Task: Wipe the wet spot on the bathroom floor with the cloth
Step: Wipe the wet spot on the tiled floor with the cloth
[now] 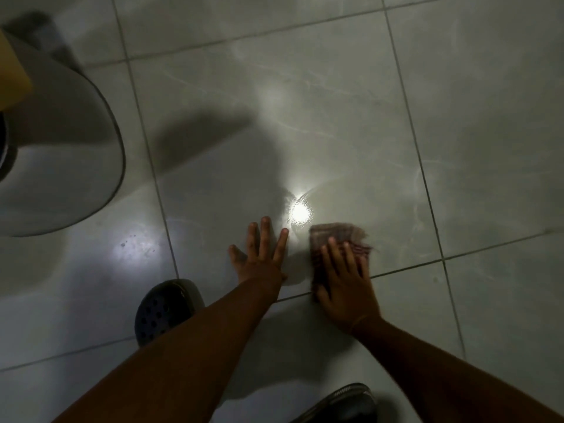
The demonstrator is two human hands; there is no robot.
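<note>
A brownish checked cloth (335, 236) lies flat on the grey tiled floor (457, 117), blurred at its edges. My right hand (345, 285) presses down on its near half with fingers spread. My left hand (259, 254) rests flat on the tile just left of the cloth, fingers apart, holding nothing. A wet sheen with curved streaks (300, 212) glints under a bright light reflection just beyond both hands.
A white toilet base (70, 166) stands at the left with a yellow object (12, 77) above it. My dark perforated clog (166, 309) sits under the left forearm, and another dark shoe (345, 404) shows at the bottom edge. Grout lines cross the floor.
</note>
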